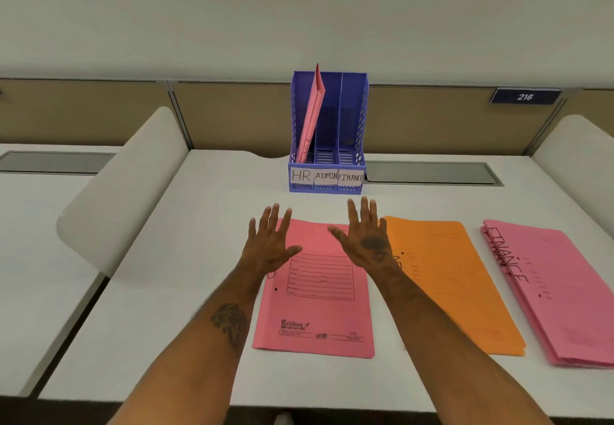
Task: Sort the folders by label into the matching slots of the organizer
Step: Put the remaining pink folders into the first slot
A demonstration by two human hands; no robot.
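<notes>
Nearest the camera, two bare forearms reach forward over the front edge of the white desk (186, 341). Beneath them a pink folder (315, 318) lies flat, its printed form facing up and its lower edge well back from the desk's front edge. The left hand (270, 245) hovers over the folder's upper left corner and the right hand (363, 241) over its upper right corner, both with fingers spread wide and released, grasping nothing; whether the palms touch the paper cannot be told. Just beside it to the right lies an orange folder (455, 285), partly under the right wrist, and further right a stack of pink folders (558, 295) marked FINANCE, running off the frame's right edge. Beyond the fingertips a bare strip of desk leads to the blue organizer (327, 185), whose front labels read HR, ADMIN and FINANCE from left to right. One pink folder already in the HR slot (312, 115) leans to the right; the other two slots look empty. The step in hand appears to be taking up the next folder. The label on the near pink folder is hidden by the left wrist, so the next move calls for reading it, pinching the far edge, standing the folder upright and lowering it between the dividers.
</notes>
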